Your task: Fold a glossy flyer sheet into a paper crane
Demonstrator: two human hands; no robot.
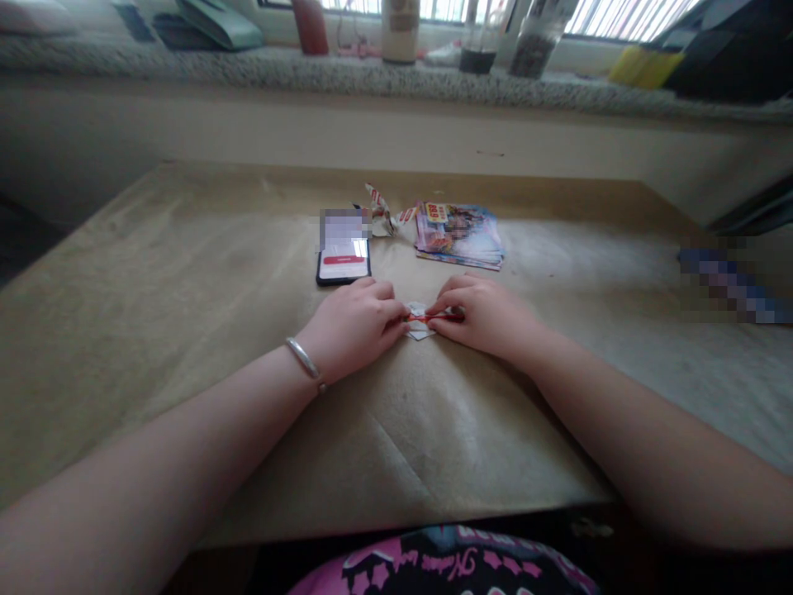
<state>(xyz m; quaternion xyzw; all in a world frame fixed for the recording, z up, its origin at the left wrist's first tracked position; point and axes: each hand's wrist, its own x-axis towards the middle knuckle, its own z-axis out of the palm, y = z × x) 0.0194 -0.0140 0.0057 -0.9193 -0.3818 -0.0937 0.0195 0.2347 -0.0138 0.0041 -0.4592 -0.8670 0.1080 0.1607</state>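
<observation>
My left hand [354, 329], with a silver bangle [302, 358] on its wrist, and my right hand [484, 317] meet at the middle of the table. Between their fingertips lies a small folded paper piece [420, 329] printed white, crossed by a thin red strip [434, 317]. Both hands pinch it from opposite sides, and the fingers hide much of it. Just beyond my left hand lies a black smartphone [344, 266], its screen lit and partly blurred.
Brown paper [186, 330] covers the table. Beyond my hands are a folded paper figure [381, 211] and a stack of glossy printed leaflets [459, 235]. A blurred object [731, 281] lies at the right. Jars and bottles [401, 31] stand on a speckled stone ledge [347, 74] at the back.
</observation>
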